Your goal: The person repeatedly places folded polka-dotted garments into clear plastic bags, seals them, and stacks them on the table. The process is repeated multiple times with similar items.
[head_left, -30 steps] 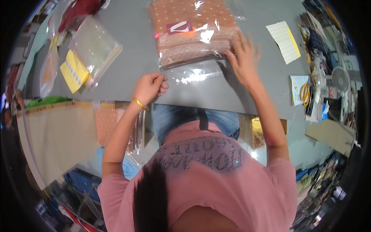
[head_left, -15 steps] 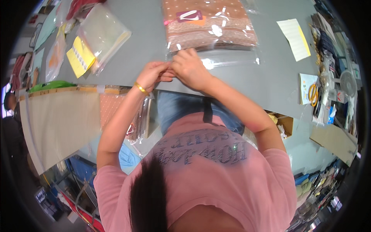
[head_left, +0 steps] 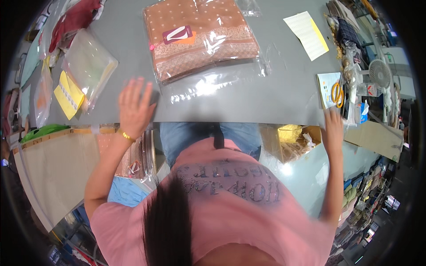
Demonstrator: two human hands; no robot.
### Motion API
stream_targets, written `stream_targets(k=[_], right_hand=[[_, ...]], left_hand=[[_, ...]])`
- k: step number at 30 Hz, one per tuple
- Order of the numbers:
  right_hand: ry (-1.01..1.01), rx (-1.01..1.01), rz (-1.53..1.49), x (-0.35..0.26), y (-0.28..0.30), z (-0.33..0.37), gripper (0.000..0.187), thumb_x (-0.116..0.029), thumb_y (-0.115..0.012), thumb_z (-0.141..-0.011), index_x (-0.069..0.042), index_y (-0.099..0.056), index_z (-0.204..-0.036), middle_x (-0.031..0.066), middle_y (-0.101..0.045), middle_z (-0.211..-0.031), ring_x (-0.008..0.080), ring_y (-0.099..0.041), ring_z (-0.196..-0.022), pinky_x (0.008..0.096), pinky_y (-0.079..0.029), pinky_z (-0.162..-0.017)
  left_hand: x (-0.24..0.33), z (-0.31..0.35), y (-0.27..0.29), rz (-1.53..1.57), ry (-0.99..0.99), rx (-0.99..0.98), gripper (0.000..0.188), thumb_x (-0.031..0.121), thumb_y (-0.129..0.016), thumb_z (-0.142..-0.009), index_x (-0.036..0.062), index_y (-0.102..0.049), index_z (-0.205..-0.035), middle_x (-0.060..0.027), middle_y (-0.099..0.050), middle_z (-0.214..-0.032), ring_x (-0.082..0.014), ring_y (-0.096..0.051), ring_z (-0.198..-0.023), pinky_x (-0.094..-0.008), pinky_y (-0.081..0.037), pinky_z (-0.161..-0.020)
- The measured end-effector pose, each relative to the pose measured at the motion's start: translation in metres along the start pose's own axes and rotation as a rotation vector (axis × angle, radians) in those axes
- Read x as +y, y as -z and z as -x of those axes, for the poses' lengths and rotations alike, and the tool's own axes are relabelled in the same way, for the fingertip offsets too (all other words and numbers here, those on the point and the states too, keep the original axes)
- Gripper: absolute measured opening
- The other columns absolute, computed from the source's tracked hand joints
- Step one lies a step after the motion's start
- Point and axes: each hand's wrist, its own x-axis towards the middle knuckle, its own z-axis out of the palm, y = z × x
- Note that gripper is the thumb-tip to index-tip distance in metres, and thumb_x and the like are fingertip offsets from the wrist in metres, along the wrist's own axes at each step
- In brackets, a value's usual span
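Observation:
A folded brown fabric piece with white dots and a lace-patterned border lies in a clear plastic bag. A dark red and orange tag sits on it. My left hand, with a gold bracelet, is spread flat by the bag's near left corner, holding nothing. Over at the right table edge, my right hand stretches its somewhat blurred fingers towards orange-handled scissors. Those scissors rest on a white printed booklet; I cannot tell whether my fingertips touch the booklet.
Clear plastic bags and a yellow paper lie on the left. A printed sheet lies at the far right, near a small fan. Below the table edge stands an open cardboard box.
My hands have parted from their meeting place by the bag's near edge. The left now lies flat on the table; the right has swung far right to the scissors. The view has shifted.

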Motion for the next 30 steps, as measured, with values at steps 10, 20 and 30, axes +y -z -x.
stream_targets(k=[10, 20, 30], right_hand=[[0.488, 0.153, -0.865, -0.13, 0.028, -0.198, 0.054, -0.005, -0.068, -0.085, -0.008, -0.052, -0.137, 0.0146, -0.056, -0.133, 0.0349, -0.064, -0.093, 0.0421, -0.053, -0.081], [-0.268, -0.406, -0.194, 0.029, -0.013, 0.037, 0.015, -0.014, -0.068, -0.091, 0.0, -0.07, -0.097, 0.0189, -0.066, -0.098, 0.0337, -0.065, -0.088, 0.0411, -0.051, -0.078], [0.542, 0.231, -0.935, -0.131, 0.008, -0.167, 0.018, -0.007, -0.068, -0.087, -0.001, -0.065, -0.104, 0.0156, -0.061, -0.11, 0.0343, -0.06, -0.101, 0.0427, -0.051, -0.085]], left_hand=[[0.009, -0.019, -0.028, 0.162, -0.309, -0.056, 0.037, 0.009, -0.06, -0.086, 0.0021, -0.067, -0.121, -0.0114, -0.061, -0.136, -0.0268, -0.058, -0.124, -0.0402, -0.048, -0.1], [0.002, -0.017, -0.036, 0.274, -0.3, -0.001, 0.028, 0.006, -0.07, -0.081, 0.0013, -0.071, -0.109, -0.0118, -0.065, -0.13, -0.0283, -0.059, -0.12, -0.0407, -0.05, -0.096], [-0.002, -0.017, -0.028, 0.277, -0.311, -0.05, 0.032, 0.003, -0.072, -0.08, 0.0011, -0.07, -0.111, -0.0105, -0.067, -0.128, -0.0291, -0.062, -0.111, -0.0416, -0.052, -0.089]])
